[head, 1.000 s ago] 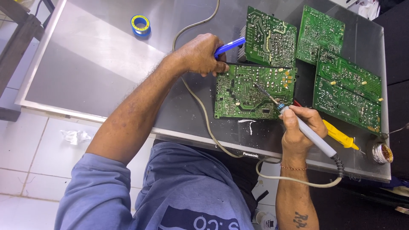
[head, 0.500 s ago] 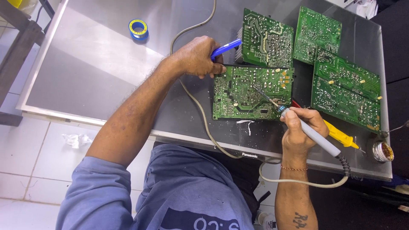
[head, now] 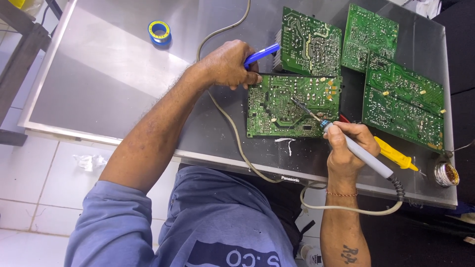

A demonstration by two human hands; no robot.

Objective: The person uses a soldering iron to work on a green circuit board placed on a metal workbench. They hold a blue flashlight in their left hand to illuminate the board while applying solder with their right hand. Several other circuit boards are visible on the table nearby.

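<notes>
- Sleeve (head: 114, 222) of blue cloth and the person's lap fill the near edge of the view, close against the grey tabletop (head: 99, 94).
- Close to this near edge, the right hand (head: 349, 148) has its fingers wrapped around the grey handle of a soldering iron (head: 356, 151), like a pen. The grip looks low on the handle, probably for good control of the tip. Its cable loops down off the tabletop.
- Just beside this hand lie a yellow tool (head: 393, 154) and, near the corner, a small round tin (head: 446, 174), both in easy reach.
- The tip of the iron touches the green circuit board (head: 292, 106), which lies flat in the middle of the tabletop with the solder side up, so the joints are open to the tip.
- At the far left corner of this board, the left hand (head: 227, 64) is closed around a blue tool (head: 261, 53) and rests against the board edge. I judge that it steadies the board.
- Further away, three other green boards (head: 403, 96) lie set aside on the right.
- Farthest on the left, a blue and yellow tape roll (head: 159, 31) lies alone.
</notes>
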